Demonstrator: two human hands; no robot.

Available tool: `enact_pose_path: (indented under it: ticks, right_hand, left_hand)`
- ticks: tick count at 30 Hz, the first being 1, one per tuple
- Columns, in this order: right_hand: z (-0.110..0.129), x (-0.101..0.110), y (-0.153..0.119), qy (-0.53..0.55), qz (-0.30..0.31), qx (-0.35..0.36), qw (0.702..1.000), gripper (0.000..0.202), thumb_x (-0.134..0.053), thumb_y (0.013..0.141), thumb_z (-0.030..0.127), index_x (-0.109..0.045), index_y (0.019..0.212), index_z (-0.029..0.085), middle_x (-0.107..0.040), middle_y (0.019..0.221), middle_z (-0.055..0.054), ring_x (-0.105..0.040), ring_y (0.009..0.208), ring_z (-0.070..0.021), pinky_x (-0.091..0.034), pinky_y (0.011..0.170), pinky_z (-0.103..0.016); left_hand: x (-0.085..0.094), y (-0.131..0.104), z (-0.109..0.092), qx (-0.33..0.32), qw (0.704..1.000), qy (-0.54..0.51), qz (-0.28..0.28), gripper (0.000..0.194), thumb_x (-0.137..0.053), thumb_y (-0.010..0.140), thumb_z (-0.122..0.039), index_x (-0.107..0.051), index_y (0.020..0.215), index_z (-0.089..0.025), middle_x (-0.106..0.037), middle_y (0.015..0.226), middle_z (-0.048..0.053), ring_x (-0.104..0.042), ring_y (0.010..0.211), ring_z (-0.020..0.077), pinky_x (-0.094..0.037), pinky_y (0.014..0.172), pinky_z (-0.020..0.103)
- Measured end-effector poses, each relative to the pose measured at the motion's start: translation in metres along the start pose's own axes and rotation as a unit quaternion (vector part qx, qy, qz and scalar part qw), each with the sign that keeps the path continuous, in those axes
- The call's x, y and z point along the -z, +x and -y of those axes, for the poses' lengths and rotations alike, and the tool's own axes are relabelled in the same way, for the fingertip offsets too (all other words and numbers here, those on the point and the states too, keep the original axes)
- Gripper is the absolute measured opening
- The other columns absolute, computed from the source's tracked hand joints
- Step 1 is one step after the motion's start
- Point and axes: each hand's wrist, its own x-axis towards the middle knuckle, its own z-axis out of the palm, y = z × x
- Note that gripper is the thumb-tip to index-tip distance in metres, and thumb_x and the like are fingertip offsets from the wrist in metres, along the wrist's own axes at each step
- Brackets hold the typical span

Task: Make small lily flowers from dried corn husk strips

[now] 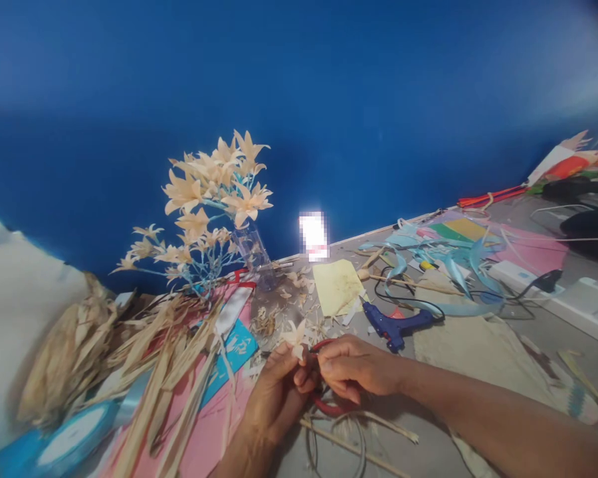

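And here's the left hand [282, 385] pinching a small pale flower [295, 334] up at its fingertips, petals pointing away! Tight alongside, the right hand [349, 368] is curled about red scissors [330, 407], blades mostly hidden. Looks like trimming around the flower's base; that calls for a steady left pinch and petals clear of the blades. Glue gun [398, 325] just beyond the right hand, scraps [266, 322] beyond the left.

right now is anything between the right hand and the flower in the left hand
Yes, in this view: curled fingers of the left hand and part of a red handle show between the flower and the right hand. Depth is unclear, so the handle may not truly block.
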Motion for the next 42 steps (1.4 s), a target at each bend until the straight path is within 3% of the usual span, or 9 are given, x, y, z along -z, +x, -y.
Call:
enact_pose_path:
  ticks: [4, 8, 15, 18, 23, 29, 33, 37, 42]
  right_hand:
    - [-0.001, -0.004, 0.0, 0.01, 0.007, -0.039, 0.999, 0.038, -0.051, 0.092, 0.042, -0.058, 0.065, 0.016, -0.053, 0.05, 0.003, -0.042, 0.045, -0.008, -0.032, 0.047, -0.02]
    - [-0.008, -0.006, 0.002, 0.015, -0.039, -0.064, 0.997, 0.019, -0.054, 0.089, 0.031, -0.063, 0.084, 0.015, -0.061, 0.059, 0.002, -0.042, 0.045, -0.0072, -0.032, 0.046, -0.019]
    - [-0.007, -0.005, 0.003, -0.009, -0.055, -0.058, 0.997, 0.024, -0.066, 0.084, 0.038, -0.065, 0.082, 0.014, -0.059, 0.062, 0.001, -0.049, 0.054, -0.01, -0.037, 0.052, -0.021]
    - [-0.006, -0.007, 0.004, -0.026, -0.11, -0.032, 0.993, 0.029, -0.073, 0.078, 0.04, -0.058, 0.073, 0.016, -0.06, 0.069, 0.0, -0.05, 0.059, -0.0105, -0.037, 0.054, -0.022]
    - [-0.007, -0.01, 0.007, -0.172, -0.24, -0.015, 0.955, 0.022, -0.076, 0.075, 0.031, -0.058, 0.081, 0.019, -0.056, 0.066, 0.004, -0.043, 0.053, -0.0093, -0.033, 0.049, -0.021]
    - [-0.013, -0.01, 0.007, -0.313, -0.302, 0.124, 0.892, 0.007, -0.069, 0.083, 0.025, -0.068, 0.078, 0.02, -0.066, 0.074, -0.003, -0.055, 0.065, -0.0156, -0.041, 0.061, -0.028]
    - [-0.011, -0.004, 0.005, -0.261, -0.274, 0.139, 0.915, 0.013, -0.067, 0.085, 0.028, -0.071, 0.076, 0.02, -0.068, 0.078, -0.006, -0.061, 0.074, -0.019, -0.045, 0.068, -0.03]
    - [-0.008, 0.002, 0.005, -0.125, -0.259, 0.051, 0.956, 0.02, -0.07, 0.083, 0.036, -0.072, 0.072, 0.018, -0.065, 0.071, -0.003, -0.057, 0.065, -0.0158, -0.042, 0.059, -0.028]
    - [-0.01, 0.004, 0.008, 0.05, -0.267, -0.06, 0.961, 0.039, -0.074, 0.074, 0.053, -0.065, 0.064, 0.016, -0.05, 0.049, 0.002, -0.041, 0.043, -0.0096, -0.028, 0.043, -0.024]
  left_hand:
    - [0.0, 0.001, 0.001, 0.01, 1.0, 0.011, -0.004, 0.033, -0.086, 0.069, -0.032, -0.059, 0.068, -0.013, -0.042, 0.051, -0.005, -0.035, 0.049, 0.0054, -0.032, 0.049, 0.016]
    - [0.003, 0.002, 0.002, -0.003, 1.0, 0.015, -0.01, 0.033, -0.087, 0.067, -0.032, -0.06, 0.07, -0.013, -0.044, 0.05, -0.006, -0.037, 0.047, 0.0053, -0.032, 0.048, 0.016]
    - [0.005, 0.001, 0.005, -0.015, 1.0, 0.0, -0.027, 0.031, -0.088, 0.065, -0.029, -0.062, 0.071, -0.013, -0.049, 0.051, -0.004, -0.04, 0.047, 0.0055, -0.033, 0.048, 0.017]
    - [0.006, 0.001, 0.006, -0.011, 1.0, -0.006, -0.02, 0.03, -0.087, 0.067, -0.029, -0.063, 0.073, -0.012, -0.051, 0.054, -0.004, -0.041, 0.047, 0.0049, -0.034, 0.047, 0.017]
    - [0.007, 0.002, 0.009, -0.038, 0.999, 0.003, -0.018, 0.028, -0.086, 0.07, -0.025, -0.064, 0.083, -0.012, -0.064, 0.071, 0.0, -0.044, 0.045, 0.0023, -0.036, 0.046, 0.016]
    - [0.007, 0.002, 0.01, -0.046, 0.997, 0.047, -0.029, 0.026, -0.082, 0.074, -0.03, -0.065, 0.085, -0.014, -0.053, 0.048, -0.006, -0.044, 0.04, 0.0049, -0.035, 0.047, 0.016]
    - [0.004, 0.0, 0.011, -0.052, 0.994, 0.078, -0.056, 0.025, -0.082, 0.074, -0.03, -0.063, 0.08, -0.015, -0.056, 0.046, -0.005, -0.043, 0.037, 0.005, -0.031, 0.045, 0.017]
    - [0.003, -0.001, 0.012, -0.054, 0.994, 0.081, -0.051, 0.025, -0.082, 0.073, -0.031, -0.062, 0.076, -0.016, -0.057, 0.044, -0.004, -0.043, 0.036, 0.0056, -0.031, 0.044, 0.017]
    - [0.002, -0.003, 0.013, -0.07, 0.991, 0.106, -0.042, 0.027, -0.084, 0.07, -0.033, -0.064, 0.075, -0.015, -0.061, 0.047, -0.001, -0.05, 0.038, 0.0078, -0.033, 0.042, 0.018]
